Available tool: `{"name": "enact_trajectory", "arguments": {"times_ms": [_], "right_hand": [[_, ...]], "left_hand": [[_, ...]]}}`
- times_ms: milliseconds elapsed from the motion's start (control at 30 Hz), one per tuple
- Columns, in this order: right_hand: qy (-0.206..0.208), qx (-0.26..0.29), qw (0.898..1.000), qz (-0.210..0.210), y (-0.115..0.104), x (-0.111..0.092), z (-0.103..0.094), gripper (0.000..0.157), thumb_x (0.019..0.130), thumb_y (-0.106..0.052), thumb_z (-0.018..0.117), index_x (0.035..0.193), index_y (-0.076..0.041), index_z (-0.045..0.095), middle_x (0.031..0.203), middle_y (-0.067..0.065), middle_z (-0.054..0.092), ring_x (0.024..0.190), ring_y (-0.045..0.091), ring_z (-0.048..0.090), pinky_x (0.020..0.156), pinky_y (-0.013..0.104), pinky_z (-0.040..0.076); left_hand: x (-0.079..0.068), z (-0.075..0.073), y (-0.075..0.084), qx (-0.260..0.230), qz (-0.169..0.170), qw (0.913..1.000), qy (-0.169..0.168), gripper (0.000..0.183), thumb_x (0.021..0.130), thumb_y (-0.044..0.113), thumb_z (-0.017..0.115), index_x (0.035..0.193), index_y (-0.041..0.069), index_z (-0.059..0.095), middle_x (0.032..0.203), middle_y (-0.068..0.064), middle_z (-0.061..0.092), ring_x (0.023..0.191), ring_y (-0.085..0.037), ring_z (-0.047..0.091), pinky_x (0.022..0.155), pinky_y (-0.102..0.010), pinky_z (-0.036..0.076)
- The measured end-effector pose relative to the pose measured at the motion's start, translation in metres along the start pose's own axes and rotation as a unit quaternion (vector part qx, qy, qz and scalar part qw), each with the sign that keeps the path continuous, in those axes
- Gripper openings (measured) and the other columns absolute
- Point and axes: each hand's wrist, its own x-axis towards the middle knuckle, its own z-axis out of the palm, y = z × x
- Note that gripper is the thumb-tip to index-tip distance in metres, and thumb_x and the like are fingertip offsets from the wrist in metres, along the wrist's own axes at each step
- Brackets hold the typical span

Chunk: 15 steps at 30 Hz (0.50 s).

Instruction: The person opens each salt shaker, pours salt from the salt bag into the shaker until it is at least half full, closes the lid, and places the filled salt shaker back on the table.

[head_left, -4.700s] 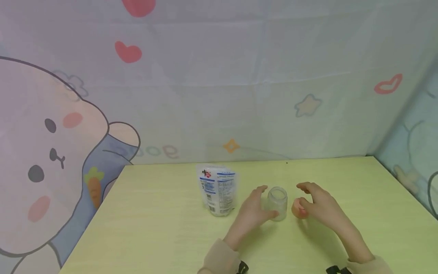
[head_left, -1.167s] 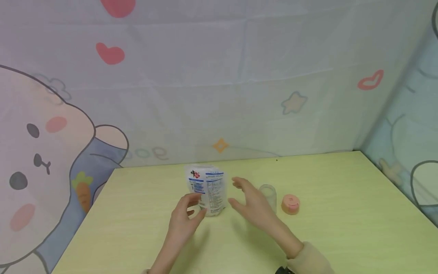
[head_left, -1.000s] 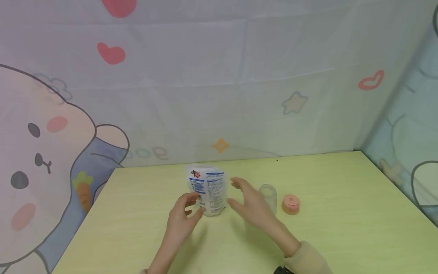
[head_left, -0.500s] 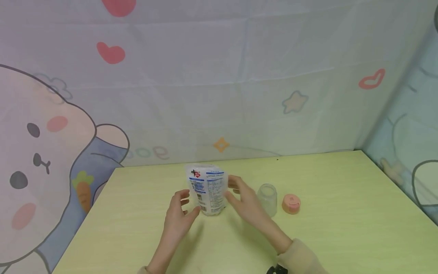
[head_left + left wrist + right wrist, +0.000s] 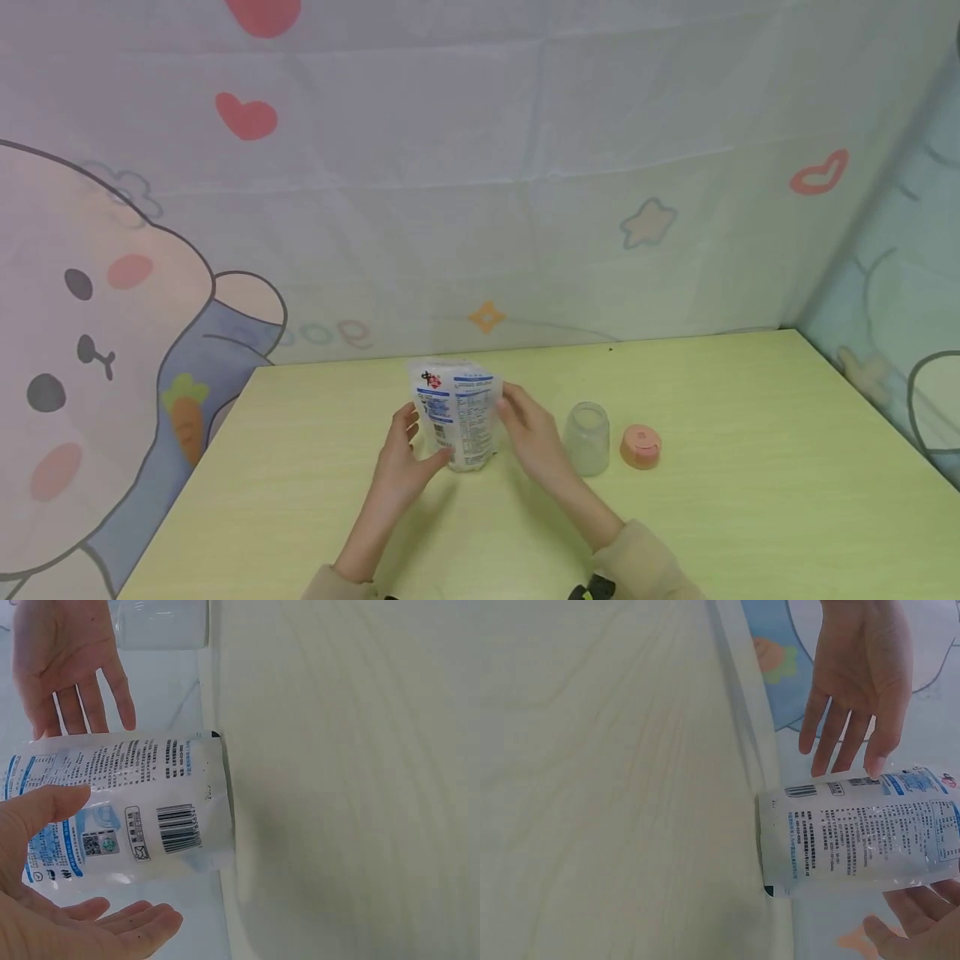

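White plastic w/ blue and black print is the material of the bag (image 5: 461,421), and it stands upright on the pale yellow-green tabletop (image 5: 720,508), a bit left of the middle, b/w the two hands of a person.

The L hand (image 5: 401,468) is at the bag's left side. Its grip is apart: the thumb lies before the front face, near the barcode, and the other fingers stretch along the side, tips partly behind the bag. If the thumb really presses the plastic, I can't tell.

The R hand (image 5: 536,437) is at the opp. side. Its grip is also not clamped: the fingers are long and straight, as the L wrist view shows, w/ tips going behind the right edge of the bag; in the head view the thumb is at this same edge.

Just beside the R hand, on its right, a clear jar (image 5: 587,437) stands upright, mouth up. Next to the jar, near but apart, a salmon-pink lid (image 5: 641,447) lies on the tabletop. Both sleeves (image 5: 648,562) are beige.

At the back hangs a pale cloth (image 5: 420,125) w/ hearts, a star etc., and on the left side of it a big cartoon animal (image 5: 112,333) in blue clothes, w/ a carrot (image 5: 186,417).
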Motion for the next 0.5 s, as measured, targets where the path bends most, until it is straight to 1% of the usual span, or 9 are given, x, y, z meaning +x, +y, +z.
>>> {"name": "enact_trajectory", "arguments": {"times_ms": [133, 267, 367, 433, 500], "right_hand": [[0.012, 0.021, 1.0, 0.014, 0.002, 0.002, 0.002, 0.039, 0.1, -0.03, 0.048, 0.135, -0.012, 0.053, 0.138, 0.011, 0.056, 0.128, 0.033, 0.053, 0.108, 0.052, 0.04], [0.01, 0.038, 0.999, 0.023, 0.004, 0.004, 0.004, 0.038, 0.1, -0.026, 0.049, 0.134, -0.009, 0.054, 0.135, 0.014, 0.058, 0.124, 0.034, 0.055, 0.105, 0.051, 0.043], [0.013, 0.039, 0.999, 0.017, 0.005, 0.004, 0.006, 0.037, 0.1, -0.023, 0.049, 0.131, -0.006, 0.056, 0.13, 0.017, 0.061, 0.118, 0.036, 0.059, 0.1, 0.049, 0.048], [0.016, 0.038, 0.999, 0.017, 0.005, 0.004, 0.007, 0.035, 0.1, -0.021, 0.05, 0.129, -0.005, 0.058, 0.128, 0.018, 0.063, 0.117, 0.036, 0.06, 0.099, 0.048, 0.049], [0.016, 0.035, 0.999, 0.014, 0.005, 0.004, 0.007, 0.034, 0.099, -0.021, 0.05, 0.128, -0.004, 0.059, 0.126, 0.018, 0.064, 0.116, 0.036, 0.06, 0.099, 0.049, 0.048]], "left_hand": [[0.005, 0.005, -0.003, -0.013, 0.0, 0.9998, -0.012, 0.082, 0.081, 0.01, 0.074, 0.146, 0.0, 0.026, 0.15, -0.026, 0.035, 0.136, -0.048, 0.035, 0.112, -0.058, 0.03], [0.008, 0.008, -0.006, -0.017, -0.001, 0.9997, -0.015, 0.078, 0.081, 0.012, 0.074, 0.145, 0.004, 0.03, 0.148, -0.022, 0.04, 0.135, -0.048, 0.037, 0.109, -0.062, 0.032], [0.01, 0.011, -0.008, -0.027, -0.019, 0.9993, -0.018, 0.074, 0.081, 0.013, 0.073, 0.143, 0.006, 0.033, 0.144, -0.022, 0.045, 0.133, -0.047, 0.041, 0.103, -0.061, 0.04], [0.011, 0.012, -0.009, -0.043, -0.036, 0.9982, -0.02, 0.07, 0.081, 0.012, 0.073, 0.14, 0.005, 0.037, 0.139, -0.022, 0.049, 0.128, -0.045, 0.047, 0.099, -0.056, 0.046], [0.012, 0.013, -0.01, -0.063, -0.051, 0.9965, -0.022, 0.066, 0.08, 0.01, 0.073, 0.137, 0.004, 0.041, 0.135, -0.022, 0.052, 0.121, -0.042, 0.053, 0.094, -0.049, 0.051]]}}
